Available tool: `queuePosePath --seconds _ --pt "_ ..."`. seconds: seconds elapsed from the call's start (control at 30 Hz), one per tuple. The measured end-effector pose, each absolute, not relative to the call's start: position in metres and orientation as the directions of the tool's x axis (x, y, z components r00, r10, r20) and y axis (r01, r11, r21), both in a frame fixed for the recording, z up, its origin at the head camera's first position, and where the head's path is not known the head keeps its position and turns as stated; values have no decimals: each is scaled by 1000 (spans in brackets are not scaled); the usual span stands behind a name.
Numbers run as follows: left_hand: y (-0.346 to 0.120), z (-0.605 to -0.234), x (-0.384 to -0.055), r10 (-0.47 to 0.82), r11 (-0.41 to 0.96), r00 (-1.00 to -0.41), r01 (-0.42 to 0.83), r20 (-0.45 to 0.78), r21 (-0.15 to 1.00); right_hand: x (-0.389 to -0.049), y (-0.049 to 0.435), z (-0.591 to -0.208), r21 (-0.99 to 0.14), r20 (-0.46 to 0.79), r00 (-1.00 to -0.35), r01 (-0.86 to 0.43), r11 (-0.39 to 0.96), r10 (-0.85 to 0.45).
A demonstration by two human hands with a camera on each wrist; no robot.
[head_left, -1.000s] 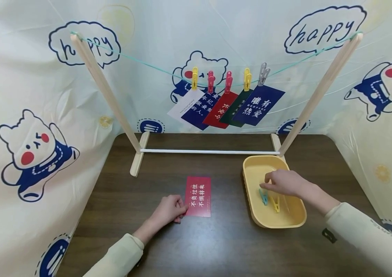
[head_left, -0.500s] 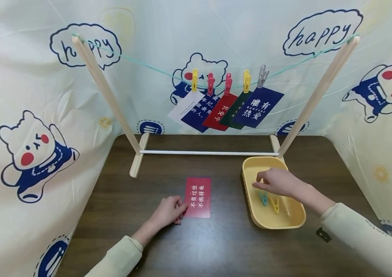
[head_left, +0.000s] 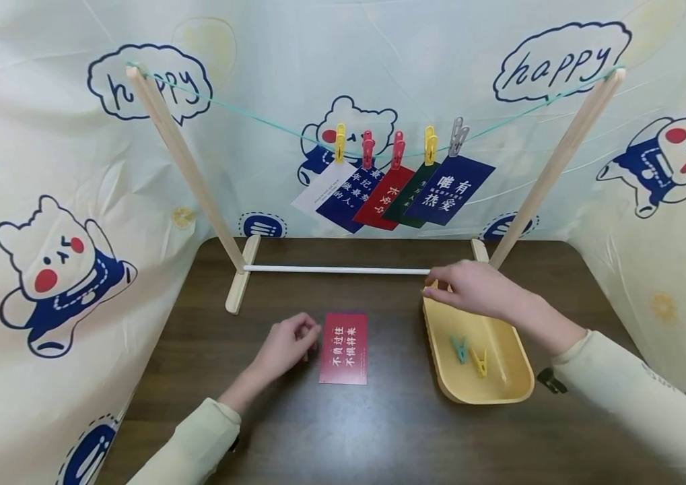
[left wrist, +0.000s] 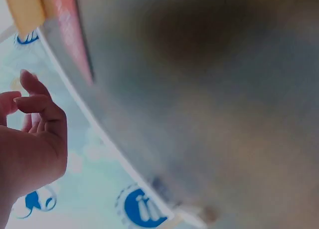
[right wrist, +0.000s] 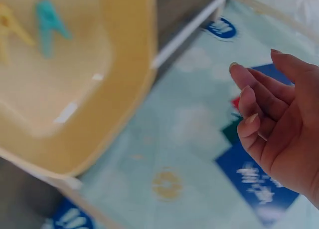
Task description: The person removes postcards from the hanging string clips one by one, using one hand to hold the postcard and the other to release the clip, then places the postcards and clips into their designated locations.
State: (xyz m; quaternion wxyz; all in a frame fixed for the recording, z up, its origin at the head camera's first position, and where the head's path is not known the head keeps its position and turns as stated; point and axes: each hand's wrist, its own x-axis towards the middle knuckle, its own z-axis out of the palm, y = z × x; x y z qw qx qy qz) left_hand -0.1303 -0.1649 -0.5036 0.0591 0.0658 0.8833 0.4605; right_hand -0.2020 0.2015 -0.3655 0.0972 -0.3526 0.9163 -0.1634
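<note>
A red card (head_left: 343, 348) with white characters lies flat on the table. Just left of it is my left hand (head_left: 285, 345), its fingers loosely bent and no longer touching the card. In the left wrist view the left hand (left wrist: 37, 134) holds nothing. My right hand (head_left: 478, 288) hovers over the far end of the yellow basket (head_left: 524, 377). The right wrist view has this hand (right wrist: 286, 121) with relaxed, slightly curled fingers and no thing in them. Inside the basket lie a teal clothespin (head_left: 459, 349) and a yellow clothespin (head_left: 479, 362).
Behind, a teal string (head_left: 258, 120) spans two wooden posts (head_left: 188, 168). Several cards, among them a dark blue card (head_left: 450, 191), hang from it by clothespins, one of them grey (head_left: 458, 138). A white rod (head_left: 336, 270) joins the stand's feet.
My left hand has come off the red card and shifted slightly left. The right hand has moved left and away from me, from above the clothespins to the basket's far rim.
</note>
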Motion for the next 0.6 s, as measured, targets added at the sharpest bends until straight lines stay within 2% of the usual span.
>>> queuePosePath --seconds 0.17,0.33,0.6 --pt "-172 -472 -151 157 580 -981 187 117 793 -212 180 -324 -340 39 -706 -675 655 -707" --pt "-177 -445 -169 146 588 -959 283 244 758 -221 162 -281 -296 135 -714 -691 659 -687" --pt "-183 -404 -203 76 592 -927 338 367 732 -238 131 -226 -209 253 -691 -722 659 -677"
